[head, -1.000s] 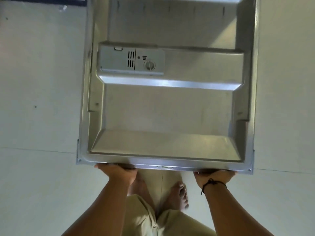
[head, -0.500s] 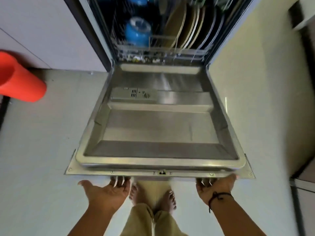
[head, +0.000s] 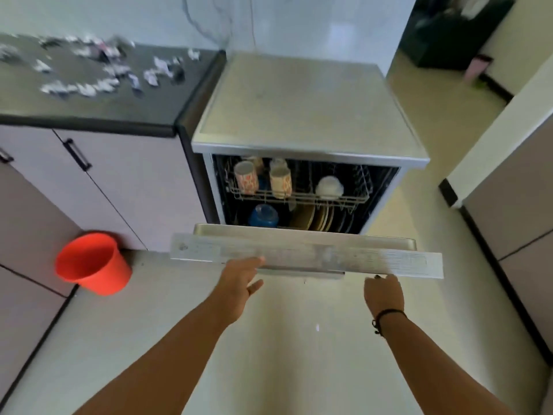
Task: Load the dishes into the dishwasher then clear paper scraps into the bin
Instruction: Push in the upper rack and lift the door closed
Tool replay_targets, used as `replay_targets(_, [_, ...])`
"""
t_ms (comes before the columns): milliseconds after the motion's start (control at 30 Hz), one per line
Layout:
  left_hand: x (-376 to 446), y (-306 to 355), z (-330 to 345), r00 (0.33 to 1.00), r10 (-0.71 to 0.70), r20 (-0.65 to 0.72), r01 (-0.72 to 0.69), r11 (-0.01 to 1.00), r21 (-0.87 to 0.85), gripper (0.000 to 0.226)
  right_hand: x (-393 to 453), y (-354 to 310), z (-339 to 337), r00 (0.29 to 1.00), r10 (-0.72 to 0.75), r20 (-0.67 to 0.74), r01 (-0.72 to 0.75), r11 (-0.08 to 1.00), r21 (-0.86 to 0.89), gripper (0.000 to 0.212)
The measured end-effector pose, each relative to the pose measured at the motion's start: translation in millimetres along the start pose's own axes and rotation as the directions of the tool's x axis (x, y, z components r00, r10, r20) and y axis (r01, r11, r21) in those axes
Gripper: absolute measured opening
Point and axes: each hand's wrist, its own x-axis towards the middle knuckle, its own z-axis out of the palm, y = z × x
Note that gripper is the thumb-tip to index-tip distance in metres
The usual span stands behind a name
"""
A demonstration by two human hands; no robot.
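Observation:
The dishwasher (head: 308,115) stands with its door (head: 305,256) partly raised. Patterned mugs (head: 247,176) and a white bowl (head: 329,187) sit in the upper rack. A blue bowl (head: 263,215) and several plates (head: 317,218) stand in the lower rack. My left hand (head: 239,280) is open, fingertips touching the door's front underside. My right hand (head: 384,295) is just below the door's right part, fingers curled, holding nothing. Several paper scraps (head: 89,82) lie scattered on the dark counter (head: 167,97). An orange bin (head: 92,263) stands on the floor at the left.
Pale cabinets (head: 98,187) with black handles run under the counter. Another cabinet (head: 514,205) stands at the right. A dark object (head: 454,28) and a pink item (head: 475,68) are far back right. Pale floor (head: 299,354) lies under my arms.
The door has swung up from flat to partly raised. My view has lifted, so the counter, scraps and bin now show. My hands have loosened from gripping the door's edge.

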Motion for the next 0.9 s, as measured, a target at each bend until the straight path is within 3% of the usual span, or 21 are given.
replay_targets(33, [6,7,4,0.999,0.033,0.025,-0.037,0.983,0.178,0.051,1,-9,-2,0.997,-0.072,-0.006,0.071,0.994,-0.077,0.040])
replay_targets(100, [18,20,9,0.994,0.092,0.055,-0.107,0.858,0.502,0.066,7,-25,-7,0.985,-0.173,0.014,0.172,0.967,-0.186,0.049])
replay_targets(133, [24,27,11,0.992,0.117,0.047,-0.119,0.741,0.661,0.074,12,-34,-10,0.980,-0.198,0.013,0.195,0.950,-0.243,0.050])
replay_targets(200, [35,41,9,0.976,0.216,0.035,-0.117,0.378,0.918,0.075,30,-50,-15,0.964,-0.262,-0.035,0.227,0.888,-0.400,0.046])
replay_targets(267, [50,60,5,0.937,0.336,0.098,-0.108,0.011,0.994,0.063,48,-71,-24,0.927,-0.363,-0.090,0.253,0.786,-0.564,0.042])
replay_targets(333, [65,84,3,0.872,0.429,0.237,-0.106,-0.306,0.946,0.046,64,-92,-33,0.866,-0.488,-0.107,0.279,0.651,-0.706,0.041])
replay_targets(433, [94,128,6,0.736,0.501,0.455,-0.082,-0.601,0.795,0.037,99,-120,-44,0.710,-0.702,-0.049,0.345,0.408,-0.845,0.035])
replay_targets(500, [113,155,10,0.627,0.530,0.571,-0.071,-0.691,0.720,0.067,119,-135,-47,0.613,-0.789,0.038,0.438,0.299,-0.848,0.053])
replay_targets(533, [123,169,16,0.606,0.524,0.599,-0.062,-0.719,0.692,0.086,131,-143,-50,0.553,-0.827,0.098,0.501,0.235,-0.833,0.065])
replay_targets(633, [151,200,33,0.718,0.415,0.560,-0.027,-0.787,0.617,0.121,160,-172,-48,0.432,-0.845,0.316,0.664,0.060,-0.746,0.094])
replay_targets(733, [180,205,42,0.815,0.301,0.496,-0.061,-0.805,0.590,0.114,170,-203,-31,0.418,-0.775,0.474,0.719,-0.036,-0.694,0.098])
replay_targets(833, [197,199,36,0.773,0.334,0.539,-0.153,-0.726,0.670,0.113,179,-212,-17,0.346,-0.817,0.461,0.712,-0.092,-0.696,0.089])
replay_targets(900, [207,194,29,0.716,0.375,0.589,-0.204,-0.694,0.690,0.107,184,-211,-11,0.305,-0.864,0.400,0.710,-0.074,-0.701,0.081])
